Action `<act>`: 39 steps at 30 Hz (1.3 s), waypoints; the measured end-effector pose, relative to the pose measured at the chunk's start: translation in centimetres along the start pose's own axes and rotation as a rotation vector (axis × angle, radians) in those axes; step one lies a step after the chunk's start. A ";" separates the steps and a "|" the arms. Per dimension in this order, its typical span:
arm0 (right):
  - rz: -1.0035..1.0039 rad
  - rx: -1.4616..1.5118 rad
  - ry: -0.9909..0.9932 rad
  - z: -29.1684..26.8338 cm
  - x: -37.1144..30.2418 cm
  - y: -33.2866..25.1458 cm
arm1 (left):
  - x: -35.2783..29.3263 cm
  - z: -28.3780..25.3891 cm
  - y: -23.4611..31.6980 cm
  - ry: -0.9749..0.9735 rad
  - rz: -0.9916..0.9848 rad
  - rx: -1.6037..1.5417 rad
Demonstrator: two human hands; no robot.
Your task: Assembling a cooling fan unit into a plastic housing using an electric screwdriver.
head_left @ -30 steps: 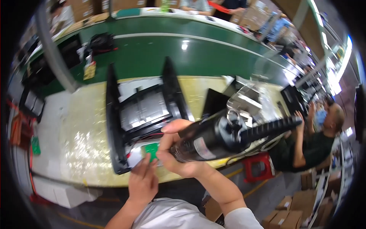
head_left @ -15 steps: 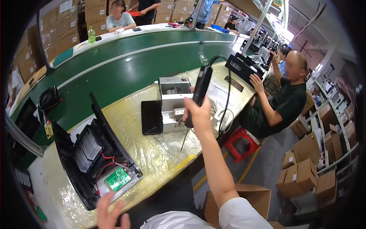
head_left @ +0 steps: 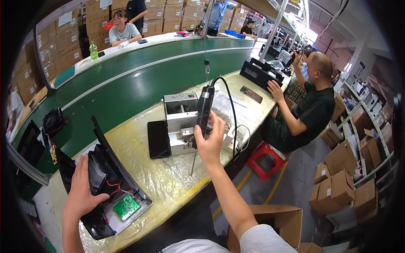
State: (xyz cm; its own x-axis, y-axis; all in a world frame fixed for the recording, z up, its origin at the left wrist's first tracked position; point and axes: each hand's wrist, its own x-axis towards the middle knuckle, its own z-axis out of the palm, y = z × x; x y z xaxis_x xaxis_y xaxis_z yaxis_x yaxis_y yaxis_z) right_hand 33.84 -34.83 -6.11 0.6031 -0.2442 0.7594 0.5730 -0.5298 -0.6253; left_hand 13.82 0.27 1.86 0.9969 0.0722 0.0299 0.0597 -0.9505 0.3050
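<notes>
A corded black electric screwdriver stands nearly upright over the table, hung by its top from a spring hook, with its long thin bit pointing down. My right hand is closed around its lower body, thumb on the near side. The open black plastic housing lies at the left of the table. It holds a finned metal heat sink, red wires and a green circuit board. My left hand rests on the housing's left part, fingers stretched and thumb apart, partly hiding the heat sink.
A metal box-shaped device and a black phone sit mid-table. Beyond runs a green conveyor. A co-worker sits at right, handling a black housing. A red stool and an open carton stand on the floor.
My left hand has moved up and forward onto the black housing. The screwdriver in my right hand has become more upright. The view has shifted slightly.
</notes>
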 end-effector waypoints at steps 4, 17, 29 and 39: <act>-0.111 0.152 -0.164 0.2 -2.2 -4.0 | 0.9 0.4 -0.2 -0.006 -0.015 -0.066; 0.715 1.205 -1.072 4.0 -8.1 -10.3 | 2.7 0.4 3.9 0.169 0.101 -0.046; 0.805 1.260 -0.972 2.9 -5.7 -10.3 | -0.5 -1.4 9.1 0.231 0.097 0.128; 0.750 1.162 -0.945 2.7 -4.6 -9.9 | 0.4 0.4 9.2 0.060 0.070 0.140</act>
State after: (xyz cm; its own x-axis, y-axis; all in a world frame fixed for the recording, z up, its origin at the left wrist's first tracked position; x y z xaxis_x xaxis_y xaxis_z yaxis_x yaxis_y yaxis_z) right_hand 26.90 -26.21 -3.87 0.7671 0.6229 0.1538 -0.1595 0.4173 -0.8946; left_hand 14.81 -8.57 4.34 0.9943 0.0183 0.1046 0.0008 -0.9863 0.1647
